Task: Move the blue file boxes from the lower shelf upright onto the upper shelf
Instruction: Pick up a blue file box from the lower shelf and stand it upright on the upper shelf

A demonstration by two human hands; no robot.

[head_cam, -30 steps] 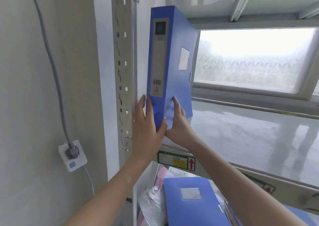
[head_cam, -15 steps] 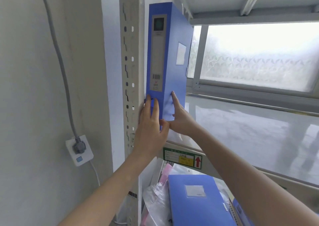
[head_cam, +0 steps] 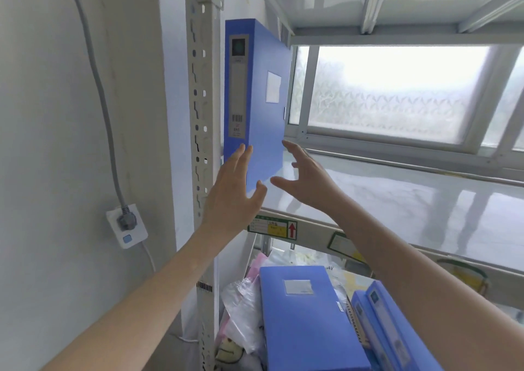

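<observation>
Blue plastic, that's the file box [head_cam: 256,101] standing upright at the far left end of the upper shelf [head_cam: 397,197], spine facing out and pressed right up beside the perforated metal upright [head_cam: 201,101] of the rack. You can see the spine label with a barcode low on it, and a white label pocket on its broad side.

Both hands are off it. The left hand [head_cam: 234,195] hovers just in front of the box's bottom corner, fingers straight and spread, palm toward the spine, gripping nothing. The right hand [head_cam: 306,180] is open too, fingers loosely curled and fanned out above the shelf's front edge just to the right of the box, not touching it as far as I can tell.

Down on the lower shelf there's another blue file box [head_cam: 306,319] lying flat with its label pocket up, and two more [head_cam: 380,334] leaning beside it on the right. Crumpled clear plastic bags [head_cam: 241,314] are stuffed in at the left end next to them.

The upper shelf's front rail has a green and yellow sticker [head_cam: 273,227] with a red arrow. On the wall left of the rack, a grey plug sits in a white socket [head_cam: 127,226].
</observation>
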